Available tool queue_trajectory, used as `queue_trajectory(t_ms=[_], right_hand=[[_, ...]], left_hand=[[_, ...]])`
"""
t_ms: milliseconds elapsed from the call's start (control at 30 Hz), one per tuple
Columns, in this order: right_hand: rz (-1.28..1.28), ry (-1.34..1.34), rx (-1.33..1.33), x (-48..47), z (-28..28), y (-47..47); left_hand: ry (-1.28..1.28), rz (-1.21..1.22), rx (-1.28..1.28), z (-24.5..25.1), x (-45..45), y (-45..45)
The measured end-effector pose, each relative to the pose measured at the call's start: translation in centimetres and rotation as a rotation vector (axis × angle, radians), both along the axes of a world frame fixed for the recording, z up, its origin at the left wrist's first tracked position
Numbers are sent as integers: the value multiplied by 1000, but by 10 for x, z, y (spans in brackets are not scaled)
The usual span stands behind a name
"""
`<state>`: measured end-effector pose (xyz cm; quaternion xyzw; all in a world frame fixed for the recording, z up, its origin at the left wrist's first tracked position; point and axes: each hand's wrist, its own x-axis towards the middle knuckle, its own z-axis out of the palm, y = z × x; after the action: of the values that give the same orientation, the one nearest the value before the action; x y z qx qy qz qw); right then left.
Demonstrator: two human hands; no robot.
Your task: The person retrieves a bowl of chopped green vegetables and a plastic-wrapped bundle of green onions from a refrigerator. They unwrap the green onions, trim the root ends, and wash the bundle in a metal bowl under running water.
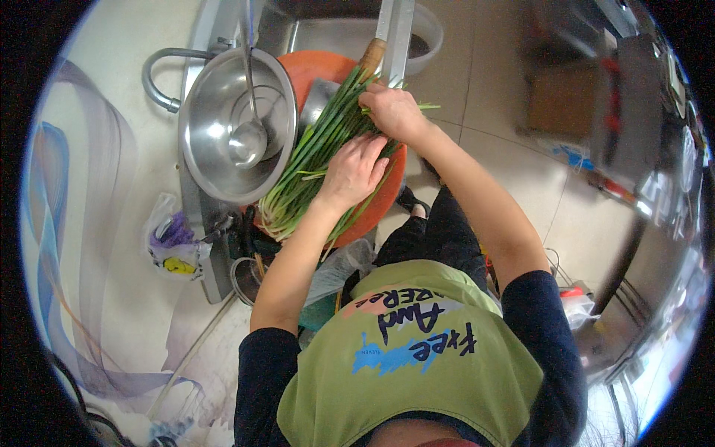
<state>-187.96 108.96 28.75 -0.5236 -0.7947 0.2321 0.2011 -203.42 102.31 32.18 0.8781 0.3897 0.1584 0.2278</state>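
A thick bunch of green onions (304, 173) lies slantwise across an orange round board (385, 190), white ends toward me. My left hand (354, 170) rests on top of the stalks with its fingers a little apart. Farther up, near the green tips, my right hand (394, 112) has its fingers closed on some of the greens. Just beyond it a wooden handle (372, 54) sticks out. A flat metal surface (319, 100), perhaps a cleaver blade, shows beside the bunch, partly covered by it.
Left of the board stands a stainless steel bowl (204, 125) with a metal ladle (247, 146) in it. Behind lies a steel sink (324, 33) beside a curved faucet (153, 72). A plastic bag with a purple scourer (173, 230) sits on the left. White bucket (433, 36) on the floor.
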Motion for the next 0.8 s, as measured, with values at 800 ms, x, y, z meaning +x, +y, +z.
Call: queue_trajectory(t_ms=[800], right_hand=[[18,388,95,9,8,-27]], left_hand=[[-58,481,120,7,-20,18]])
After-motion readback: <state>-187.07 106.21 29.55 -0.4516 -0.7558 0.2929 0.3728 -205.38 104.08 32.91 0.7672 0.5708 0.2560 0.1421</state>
